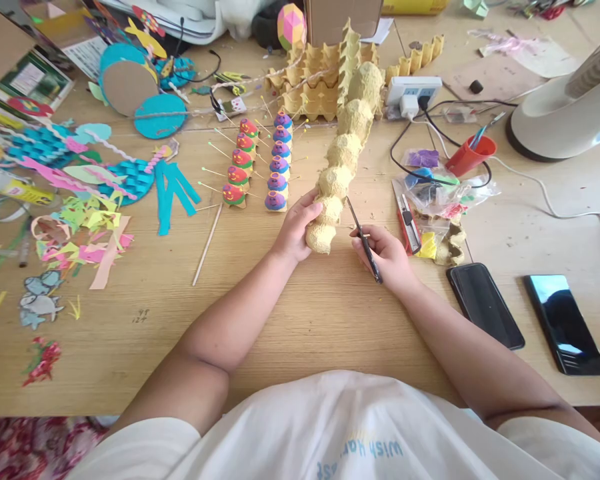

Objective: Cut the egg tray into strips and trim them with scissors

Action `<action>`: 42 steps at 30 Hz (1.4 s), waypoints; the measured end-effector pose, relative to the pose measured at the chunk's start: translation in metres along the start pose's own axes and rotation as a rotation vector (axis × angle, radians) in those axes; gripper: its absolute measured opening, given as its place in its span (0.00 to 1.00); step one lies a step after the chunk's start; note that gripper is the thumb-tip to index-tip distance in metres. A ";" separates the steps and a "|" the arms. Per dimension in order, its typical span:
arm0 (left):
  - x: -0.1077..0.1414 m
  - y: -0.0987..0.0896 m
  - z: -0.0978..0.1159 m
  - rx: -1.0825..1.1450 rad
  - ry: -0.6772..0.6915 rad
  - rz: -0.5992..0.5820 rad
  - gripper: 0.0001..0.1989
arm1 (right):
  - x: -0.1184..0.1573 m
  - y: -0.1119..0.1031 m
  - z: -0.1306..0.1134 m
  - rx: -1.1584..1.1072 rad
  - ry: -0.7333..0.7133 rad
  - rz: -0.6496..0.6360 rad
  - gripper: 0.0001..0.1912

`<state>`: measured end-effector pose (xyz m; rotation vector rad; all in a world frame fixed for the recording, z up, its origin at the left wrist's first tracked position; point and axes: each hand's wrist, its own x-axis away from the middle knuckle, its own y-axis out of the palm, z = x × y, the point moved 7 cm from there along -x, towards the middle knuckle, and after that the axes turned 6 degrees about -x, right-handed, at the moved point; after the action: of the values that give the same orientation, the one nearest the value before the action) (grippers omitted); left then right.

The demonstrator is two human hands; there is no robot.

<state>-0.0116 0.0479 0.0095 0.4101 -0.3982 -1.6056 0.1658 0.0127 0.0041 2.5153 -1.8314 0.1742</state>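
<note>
My left hand point(300, 228) is closed around the near end of a long, pale yellow egg-carton strip point(341, 152), its bumps facing up. The strip slants away toward the back of the table, and its far end overlaps other carton pieces. My right hand point(386, 257) grips what look like black-handled scissors point(366, 248), seen nearly edge-on. Their narrow tip points away from me, close beside the strip's right edge. Left of the strip stand two painted egg-carton caterpillars, one red and green point(240, 167), one blue and purple point(279, 163), with pins sticking out.
Yellow egg cartons point(305, 100) lie behind. A red utility knife point(407, 217), a red cup point(471, 156), a power strip point(413, 90) with cables and two phones point(485, 303) are on the right. Paper scraps point(87, 223) and a wooden stick point(207, 245) lie left.
</note>
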 end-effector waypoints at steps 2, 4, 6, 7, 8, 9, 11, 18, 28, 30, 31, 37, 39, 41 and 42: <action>0.000 0.001 0.000 0.039 -0.005 -0.016 0.31 | 0.000 0.001 0.000 0.005 0.001 -0.010 0.26; 0.001 0.001 -0.001 0.045 -0.032 -0.022 0.30 | 0.000 0.002 0.000 -0.005 0.006 -0.018 0.26; 0.002 0.000 -0.002 0.033 -0.067 0.001 0.27 | 0.000 0.003 -0.001 -0.020 0.012 -0.022 0.27; 0.002 -0.001 -0.002 0.033 -0.082 0.020 0.24 | 0.000 0.003 -0.001 -0.026 0.013 -0.023 0.27; 0.002 -0.002 -0.001 0.042 -0.095 0.041 0.22 | 0.000 0.003 -0.001 -0.029 0.015 -0.025 0.27; 0.003 -0.003 0.000 0.058 -0.111 0.060 0.21 | -0.001 0.004 -0.002 -0.031 0.016 -0.028 0.27; 0.003 -0.005 0.001 0.103 -0.162 0.098 0.20 | -0.001 0.005 -0.002 -0.035 0.018 -0.037 0.28; 0.000 -0.018 -0.009 0.237 -0.292 0.232 0.15 | 0.000 0.012 -0.004 -0.074 0.009 -0.089 0.28; 0.008 0.005 -0.009 0.102 -0.172 -0.024 0.15 | 0.002 0.010 -0.009 0.217 -0.148 -0.047 0.20; 0.008 0.010 -0.007 0.086 -0.139 -0.068 0.22 | 0.003 0.009 -0.009 0.281 -0.160 -0.031 0.19; 0.008 0.012 -0.006 0.078 -0.123 -0.071 0.25 | 0.003 0.009 -0.009 0.318 -0.165 -0.021 0.19; 0.008 0.012 -0.009 0.112 -0.118 0.036 0.30 | 0.005 0.008 -0.010 0.539 -0.158 0.017 0.23; 0.009 0.012 -0.010 0.148 -0.152 0.078 0.28 | 0.005 0.006 -0.009 0.563 -0.145 0.032 0.24; 0.010 0.012 -0.010 0.180 -0.189 0.105 0.27 | 0.004 0.004 -0.009 0.553 -0.135 0.045 0.23; 0.010 0.011 -0.010 0.191 -0.206 0.113 0.27 | 0.004 0.003 -0.009 0.539 -0.137 0.050 0.22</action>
<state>0.0028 0.0371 0.0058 0.3609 -0.7230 -1.5096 0.1633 0.0092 0.0133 2.8792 -2.1387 0.5837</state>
